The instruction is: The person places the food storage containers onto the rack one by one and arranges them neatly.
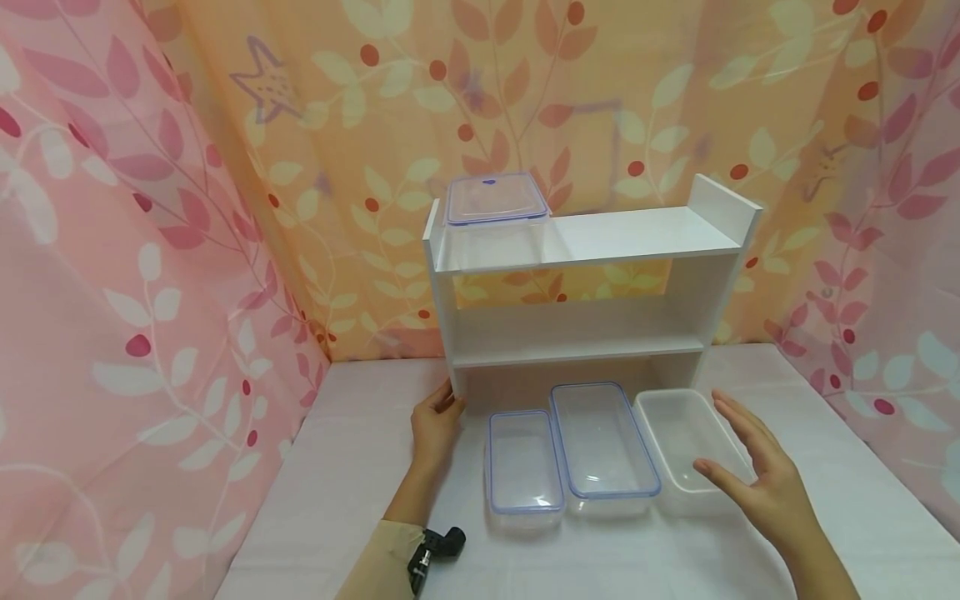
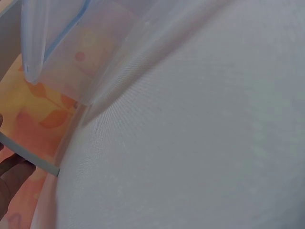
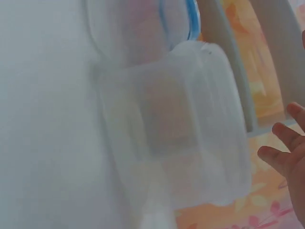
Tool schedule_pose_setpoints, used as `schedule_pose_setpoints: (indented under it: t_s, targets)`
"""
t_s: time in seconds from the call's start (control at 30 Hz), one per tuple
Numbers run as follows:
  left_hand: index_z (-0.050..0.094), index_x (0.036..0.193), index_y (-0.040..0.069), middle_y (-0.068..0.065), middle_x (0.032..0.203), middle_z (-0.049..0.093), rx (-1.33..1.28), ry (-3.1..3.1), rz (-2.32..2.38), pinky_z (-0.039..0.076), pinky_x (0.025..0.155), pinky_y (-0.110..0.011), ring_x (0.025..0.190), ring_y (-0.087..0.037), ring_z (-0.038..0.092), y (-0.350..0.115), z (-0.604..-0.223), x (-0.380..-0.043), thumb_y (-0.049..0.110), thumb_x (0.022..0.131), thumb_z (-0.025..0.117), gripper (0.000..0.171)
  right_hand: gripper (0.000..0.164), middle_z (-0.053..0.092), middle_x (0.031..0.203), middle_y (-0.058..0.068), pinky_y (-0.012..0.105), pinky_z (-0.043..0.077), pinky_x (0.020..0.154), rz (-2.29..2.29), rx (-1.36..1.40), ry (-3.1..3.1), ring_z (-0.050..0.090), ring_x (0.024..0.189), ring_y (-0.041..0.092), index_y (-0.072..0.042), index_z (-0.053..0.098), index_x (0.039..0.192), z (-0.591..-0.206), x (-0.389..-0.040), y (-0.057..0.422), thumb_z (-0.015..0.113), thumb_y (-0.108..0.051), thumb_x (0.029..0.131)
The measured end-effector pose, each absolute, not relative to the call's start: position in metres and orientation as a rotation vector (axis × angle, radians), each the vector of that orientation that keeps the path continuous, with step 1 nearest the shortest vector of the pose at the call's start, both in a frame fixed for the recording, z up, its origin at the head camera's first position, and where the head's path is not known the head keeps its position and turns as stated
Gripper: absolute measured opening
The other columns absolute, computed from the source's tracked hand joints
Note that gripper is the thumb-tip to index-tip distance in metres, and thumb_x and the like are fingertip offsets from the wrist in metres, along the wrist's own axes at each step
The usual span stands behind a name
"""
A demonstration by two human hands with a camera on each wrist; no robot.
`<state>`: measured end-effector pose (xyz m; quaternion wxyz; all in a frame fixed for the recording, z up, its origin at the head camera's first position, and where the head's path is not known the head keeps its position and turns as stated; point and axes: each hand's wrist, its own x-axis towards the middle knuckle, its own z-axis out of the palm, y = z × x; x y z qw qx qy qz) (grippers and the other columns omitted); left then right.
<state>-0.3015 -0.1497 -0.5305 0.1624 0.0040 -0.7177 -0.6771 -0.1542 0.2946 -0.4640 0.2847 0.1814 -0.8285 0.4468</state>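
A white two-tier shelf (image 1: 577, 325) stands at the back of the table. My left hand (image 1: 437, 427) holds the lower front edge of its left side panel; the left wrist view shows fingers on both sides of the white panel (image 2: 33, 160). My right hand (image 1: 765, 479), fingers spread and thumb apart, hovers by the right side of a lidless clear container (image 1: 686, 442), with nothing in its grasp. To the left of that container are a larger blue-rimmed lidded container (image 1: 603, 442) and a smaller blue-rimmed one (image 1: 525, 462).
Another clear container with a blue-rimmed lid (image 1: 497, 200) sits on the shelf's top board, at its left end. A white cloth (image 1: 337, 500) covers the table. Patterned curtains (image 1: 187, 292) enclose the back and both sides.
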Motion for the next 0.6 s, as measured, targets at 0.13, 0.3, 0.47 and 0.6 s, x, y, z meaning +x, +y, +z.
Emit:
schedule_pose_setpoints:
  t_s: [0.13,0.3,0.47,0.6]
  targets:
    - [0.067,0.136,0.013,-0.008,0.134,0.068,0.013,-2.055,-1.917,0.058,0.087,-0.025,0.116,-0.024,0.069,-0.15,-0.53,-0.301,0.01,0.092,0.077,0.045,0.096,0.045,0.158,0.016,0.007,0.029,0.112,1.218,0.474,-2.213,0.036,0.147,0.003,-0.001,0.047,0.151,-0.475,-0.157,0.301,0.084,0.02,0.065]
    - [0.067,0.136,0.011,-0.01,0.133,0.068,0.0,-2.05,-1.91,0.058,0.085,-0.025,0.116,-0.026,0.07,-0.15,-0.529,-0.301,0.009,0.091,0.077,0.046,0.095,0.045,0.158,0.015,0.007,0.027,0.113,1.214,0.463,-2.227,0.036,0.148,0.003,-0.001,0.048,0.151,-0.483,-0.158,0.306,0.085,0.018,0.065]
    - [0.065,0.137,0.008,-0.014,0.135,0.066,-0.019,-2.036,-1.917,0.057,0.086,-0.023,0.12,-0.035,0.067,-0.149,-0.53,-0.302,0.007,0.091,0.076,0.046,0.093,0.045,0.158,0.015,0.007,0.025,0.114,1.188,0.478,-2.259,0.035,0.149,0.004,-0.003,0.049,0.15,-0.491,-0.159,0.311,0.087,0.013,0.067]
    - [0.066,0.136,0.012,-0.012,0.136,0.067,0.004,-2.043,-1.926,0.059,0.079,-0.024,0.12,-0.036,0.067,-0.149,-0.53,-0.301,0.008,0.092,0.076,0.046,0.094,0.042,0.161,0.012,0.008,0.022,0.115,1.186,0.483,-2.308,0.032,0.15,0.005,-0.005,0.048,0.152,-0.497,-0.16,0.316,0.089,0.009,0.069]
